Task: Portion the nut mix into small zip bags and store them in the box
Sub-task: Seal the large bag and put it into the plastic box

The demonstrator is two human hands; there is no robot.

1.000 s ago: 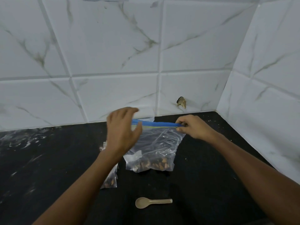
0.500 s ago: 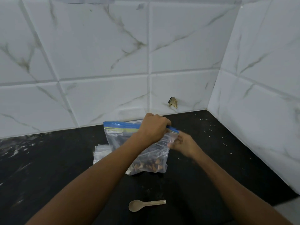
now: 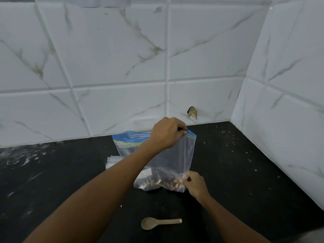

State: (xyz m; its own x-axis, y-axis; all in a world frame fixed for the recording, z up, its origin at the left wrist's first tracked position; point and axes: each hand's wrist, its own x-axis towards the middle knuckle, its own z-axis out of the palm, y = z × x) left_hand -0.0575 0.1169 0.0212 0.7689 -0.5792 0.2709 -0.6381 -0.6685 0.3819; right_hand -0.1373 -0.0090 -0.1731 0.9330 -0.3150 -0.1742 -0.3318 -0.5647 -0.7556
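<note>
A large clear zip bag (image 3: 177, 160) with a blue seal strip stands upright on the black counter (image 3: 236, 172), with nut mix (image 3: 164, 182) settled in its bottom. My left hand (image 3: 166, 133) pinches the blue strip near its right end. Lower down, my right hand (image 3: 194, 184) grips the bag's bottom right corner. Behind the bag, to its left, lies a stack of small clear zip bags (image 3: 114, 161), partly hidden by my left forearm. A beige plastic spoon (image 3: 160, 222) lies on the counter in front of the bag. No box is in view.
White marble tiles (image 3: 122, 67) wall in the counter at the back and right, forming a corner. A chipped hole (image 3: 192, 112) marks the back wall just above the counter. Crumbs are scattered on the counter at the right and far left.
My left hand slid along the blue strip from its left end to its right end. My right hand let go of the strip and dropped to the bag's bottom right corner.
</note>
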